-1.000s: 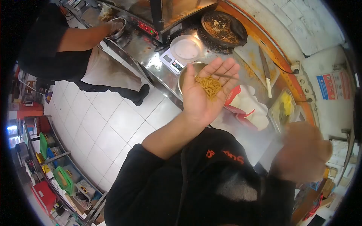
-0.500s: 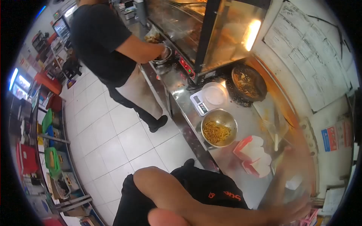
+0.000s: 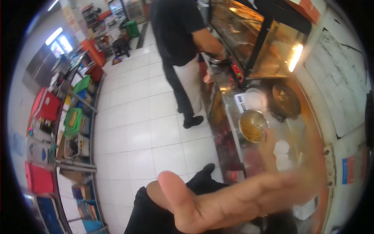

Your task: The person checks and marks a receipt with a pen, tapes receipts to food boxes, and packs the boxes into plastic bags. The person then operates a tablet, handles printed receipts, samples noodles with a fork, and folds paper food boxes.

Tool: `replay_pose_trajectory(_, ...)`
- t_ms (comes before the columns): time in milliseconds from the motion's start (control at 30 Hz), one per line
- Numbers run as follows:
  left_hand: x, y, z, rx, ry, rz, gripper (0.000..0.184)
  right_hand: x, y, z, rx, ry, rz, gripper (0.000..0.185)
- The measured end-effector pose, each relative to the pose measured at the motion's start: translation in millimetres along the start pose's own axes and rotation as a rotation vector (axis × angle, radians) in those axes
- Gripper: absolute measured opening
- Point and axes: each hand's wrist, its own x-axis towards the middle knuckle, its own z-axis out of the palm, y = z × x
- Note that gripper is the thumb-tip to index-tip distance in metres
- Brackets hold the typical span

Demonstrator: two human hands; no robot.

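My left hand is raised close to the camera, thumb apart and fingers stretched out, their tips blurred. It holds nothing that I can see and hides part of the counter. Beyond it, my right hand reaches to the rim of a steel bowl. Its fingers are closed around what looks like a fork, tines over the yellow noodles in the bowl. The opened paper takeaway box lies beside my right forearm, mostly white here.
A white kitchen scale with a round clear container stands behind the bowl. A dark pan sits to its right. Farther back are a lit glass food warmer and a person in black. Shelves with bins line the left.
My view has turned left, so the counter sits farther right. My left hand has risen into clearer view. My right hand is now at the noodle bowl with the fork.
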Motion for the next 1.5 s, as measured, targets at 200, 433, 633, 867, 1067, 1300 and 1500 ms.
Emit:
replay_pose_trajectory(200, -62.0, 5.4, -33.1, 0.220, 0.073, 0.239, 0.116, -34.3, 16.3, 40.6, -0.309, -0.096, -0.083, 0.024)
replay_pose_trajectory(433, -180.5, 49.7, -138.7, 0.239, 0.478, 0.525, 0.108, -63.0, 22.5, 33.7, -0.466, -0.229, -0.052, 0.045)
replay_pose_trajectory(633, -294.8, 116.1, -174.8, 0.125, 0.552, 0.731, 0.106, -96.8, 17.3, 35.3, -0.470, -0.023, -0.092, 0.057)
replay_pose_trajectory(867, -371.6, 246.2, -176.1, 0.345, 0.541, 0.659, 0.100, -238.2, -55.1, 95.9, -0.314, 0.304, -0.007, 0.055)
replay_pose_trajectory(1067, -406.3, 322.4, -161.6, 0.521, 0.404, 0.452, 0.091, -328.9, -115.5, 169.7, -0.159, 0.061, 0.112, 0.052)
replay_pose_trajectory(1300, -573.4, 332.7, -342.5, 2.086, 0.759, -1.300, 0.078, -388.2, -135.5, 216.5, -0.063, -0.929, 0.309, 0.051)
replay_pose_trajectory(1500, -671.7, 287.0, -374.1, 1.876, 1.320, -1.198, 0.085, -559.3, -7.7, 219.1, -0.401, -1.665, 0.487, 0.063)
